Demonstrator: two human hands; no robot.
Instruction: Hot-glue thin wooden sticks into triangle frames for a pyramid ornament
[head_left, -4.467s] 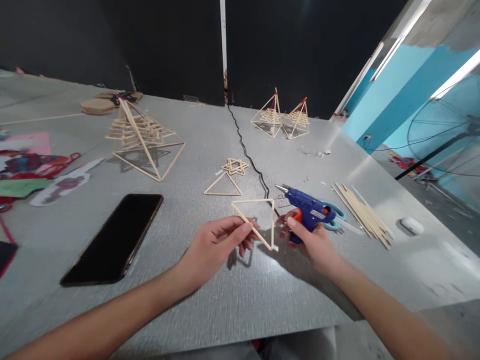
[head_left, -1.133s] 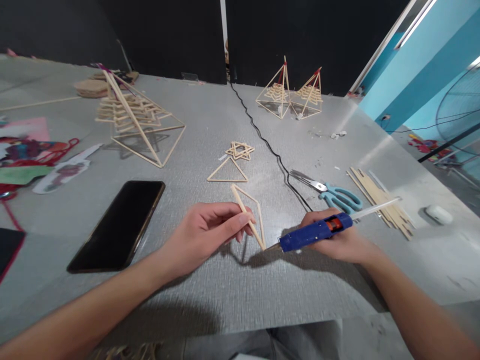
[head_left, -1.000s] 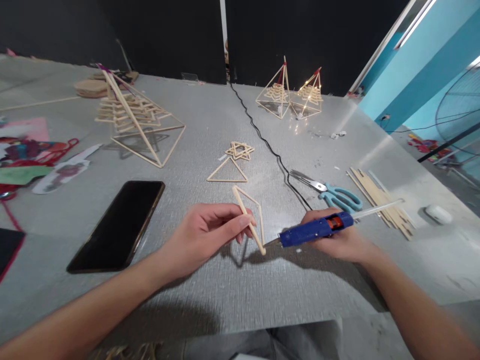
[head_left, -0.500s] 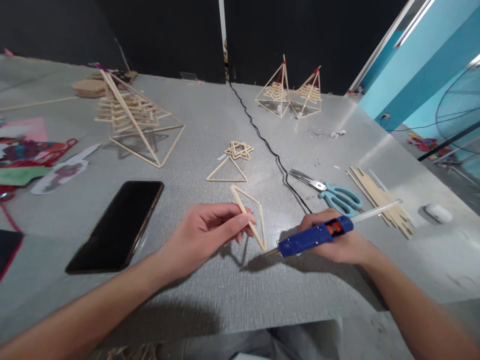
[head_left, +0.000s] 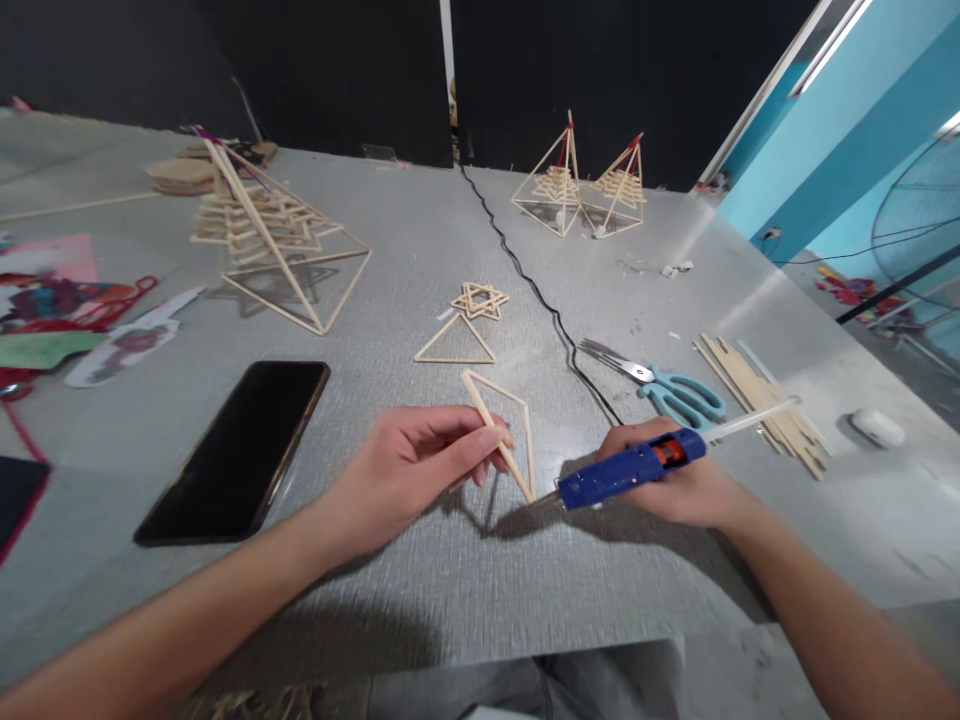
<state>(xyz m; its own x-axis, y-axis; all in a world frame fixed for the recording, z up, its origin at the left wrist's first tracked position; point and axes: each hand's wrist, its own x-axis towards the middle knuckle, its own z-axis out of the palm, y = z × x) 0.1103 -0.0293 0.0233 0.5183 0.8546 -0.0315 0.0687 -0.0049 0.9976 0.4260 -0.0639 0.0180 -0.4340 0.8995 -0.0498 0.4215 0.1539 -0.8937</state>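
Observation:
Between thumb and fingers my left hand (head_left: 442, 450) pinches one side of a wooden stick triangle (head_left: 529, 440), holding it tilted above the table. My right hand (head_left: 675, 490) is wrapped round a blue hot glue gun (head_left: 630, 472), a clear glue stick (head_left: 754, 418) poking from its back end. The gun's metal nozzle is at the triangle's lower corner; whether it touches I cannot tell. Just beyond lie a flat stick triangle (head_left: 456, 359) and a small stick star (head_left: 480, 300).
Blue-handled scissors (head_left: 679, 395), wooden strips (head_left: 765, 405) and a white case (head_left: 876, 427) lie to the right. A phone (head_left: 236, 450) rests at left, behind it a large stick pyramid (head_left: 277, 250). Two smaller pyramids (head_left: 555, 190) stand far back. A black cord (head_left: 517, 262) crosses the table.
Hardly anything differs. Both hands, the triangle and the glue gun keep nearly the same places, with the nozzle still at the lower corner; the whole view has shifted very slightly.

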